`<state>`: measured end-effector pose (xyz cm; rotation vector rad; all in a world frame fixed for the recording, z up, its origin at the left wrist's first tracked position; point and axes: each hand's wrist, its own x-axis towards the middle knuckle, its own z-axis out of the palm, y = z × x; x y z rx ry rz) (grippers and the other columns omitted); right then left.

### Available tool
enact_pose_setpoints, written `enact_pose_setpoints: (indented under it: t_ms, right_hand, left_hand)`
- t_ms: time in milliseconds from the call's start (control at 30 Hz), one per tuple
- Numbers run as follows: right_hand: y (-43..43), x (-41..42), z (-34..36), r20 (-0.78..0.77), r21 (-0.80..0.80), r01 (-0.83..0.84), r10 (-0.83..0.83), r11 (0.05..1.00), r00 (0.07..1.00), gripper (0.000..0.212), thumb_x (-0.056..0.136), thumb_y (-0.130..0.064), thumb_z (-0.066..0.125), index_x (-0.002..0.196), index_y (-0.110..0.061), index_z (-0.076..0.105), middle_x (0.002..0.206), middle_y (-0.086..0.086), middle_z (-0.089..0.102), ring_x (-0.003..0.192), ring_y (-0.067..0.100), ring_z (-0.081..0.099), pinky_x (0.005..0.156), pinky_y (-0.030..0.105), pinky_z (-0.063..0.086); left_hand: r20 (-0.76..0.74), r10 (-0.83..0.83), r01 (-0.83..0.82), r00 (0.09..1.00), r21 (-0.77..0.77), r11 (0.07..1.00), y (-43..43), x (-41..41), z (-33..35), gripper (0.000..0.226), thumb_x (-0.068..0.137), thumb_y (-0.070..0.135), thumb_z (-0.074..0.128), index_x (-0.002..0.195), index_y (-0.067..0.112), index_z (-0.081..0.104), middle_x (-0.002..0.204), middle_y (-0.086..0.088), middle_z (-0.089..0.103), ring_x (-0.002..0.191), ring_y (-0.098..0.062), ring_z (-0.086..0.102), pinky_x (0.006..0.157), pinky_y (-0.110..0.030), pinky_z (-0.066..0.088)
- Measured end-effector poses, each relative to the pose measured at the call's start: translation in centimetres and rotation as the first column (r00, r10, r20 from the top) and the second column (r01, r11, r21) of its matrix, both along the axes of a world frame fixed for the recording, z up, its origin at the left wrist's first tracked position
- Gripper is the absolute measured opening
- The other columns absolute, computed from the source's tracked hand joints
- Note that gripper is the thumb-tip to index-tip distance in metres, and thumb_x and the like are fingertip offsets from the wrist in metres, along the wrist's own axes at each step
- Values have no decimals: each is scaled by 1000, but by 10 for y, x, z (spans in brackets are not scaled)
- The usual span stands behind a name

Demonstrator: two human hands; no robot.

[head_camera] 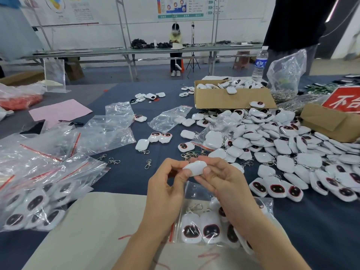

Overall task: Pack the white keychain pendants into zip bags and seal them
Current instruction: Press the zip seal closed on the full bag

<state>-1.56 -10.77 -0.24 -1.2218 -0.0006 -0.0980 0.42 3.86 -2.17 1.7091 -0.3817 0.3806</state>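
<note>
On the dark-blue cloth table [124, 178], the heap of white plastic pendants [282, 149] lies right; the brown cardboard box [231, 102] behind it; clear plastic zip bags [39, 172] left.

Packing workshop: pendant heaps [282, 145], long workbenches [116, 51]

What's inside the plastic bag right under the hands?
White pendants with dark faces lie inside the zip bag; three show clearly. The right hand, pinching a loose pendant, and its wrist cover others, hiding the count.
</note>
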Motion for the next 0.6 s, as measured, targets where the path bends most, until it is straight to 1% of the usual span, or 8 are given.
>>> enact_pose_setpoints:
  t_ms: [133, 267, 300, 333, 400, 467, 533, 600]
  right_hand:
    - [2, 0, 1, -44, 10, -14, 14, 1000, 999, 23, 99, 2, 54, 113, -8, 69, 110, 10, 76, 105, 23, 73, 81, 21, 58]
    - [6, 0, 3, -36, -5, -47, 47, 999, 998, 31, 98, -6, 59, 125, -18, 67, 105, 15, 76, 101, 20, 74, 82, 21, 58]
    - [6, 0, 3, -31, -8, -35, 35, 999, 999, 30, 98, -8, 60, 125, -21, 67, 102, 17, 75, 98, 19, 74, 81, 21, 58]
    - [6, 0, 4, -30, 1, -14, 14, 1000, 999, 29, 97, -11, 61, 122, -22, 69, 99, 17, 76, 95, 19, 75, 79, 20, 58]
    - [3, 1, 5, -47, 59, 24, -22, 998, 999, 28, 90, -23, 65, 117, -19, 71, 97, 14, 77, 93, 21, 75, 77, 20, 58]
    - [2, 2, 5, -70, 111, 43, -36, 993, 997, 41, 76, -37, 70, 111, -15, 72, 100, 12, 78, 92, 22, 75, 75, 21, 59]
    - [3, 2, 4, -69, 110, 49, -42, 993, 997, 46, 71, -42, 70, 105, -11, 72, 98, 12, 77, 88, 20, 76, 73, 21, 59]
    - [4, 1, 3, -40, 58, 32, -30, 998, 999, 41, 75, -37, 68, 103, -6, 70, 97, 13, 77, 84, 19, 76, 73, 20, 59]
  left_hand:
    - [19, 20, -20, 1000, -3, 1000, 0, 0, 0, 12, 97, 27, 57, 95, 37, 64, 91, 16, 70, 85, -7, 65, 69, -13, 49]
    - [-2, 40, -40, 999, -6, 999, -1, 0, -3, 13, 105, 37, 49, 109, 42, 60, 86, 10, 67, 69, -8, 59, 61, -16, 47]
    - [1, 27, -27, 1000, 4, 1000, -2, 1, -4, 14, 106, 38, 48, 113, 45, 59, 87, 12, 67, 70, -5, 59, 62, -15, 46]
    - [11, 0, 0, 1000, 20, 1000, -2, 1, -3, 15, 105, 41, 49, 116, 45, 59, 93, 14, 68, 78, -4, 63, 67, -13, 47]
    - [37, -75, 72, 996, 67, 995, -3, 1, -4, 21, 102, 44, 53, 123, 42, 58, 108, 14, 66, 99, -9, 66, 80, -13, 48]
    - [78, -105, 94, 991, 130, 987, -3, 1, -5, 27, 100, 41, 57, 127, 39, 57, 110, 13, 64, 103, -14, 65, 83, -15, 49]
    - [84, -70, 56, 994, 151, 987, -2, 3, -6, 20, 101, 39, 56, 120, 37, 62, 104, 12, 66, 94, -13, 65, 76, -16, 49]
    - [66, -10, 2, 998, 131, 991, 0, 4, -7, 14, 102, 41, 54, 107, 36, 66, 93, 13, 70, 83, -11, 66, 68, -13, 46]
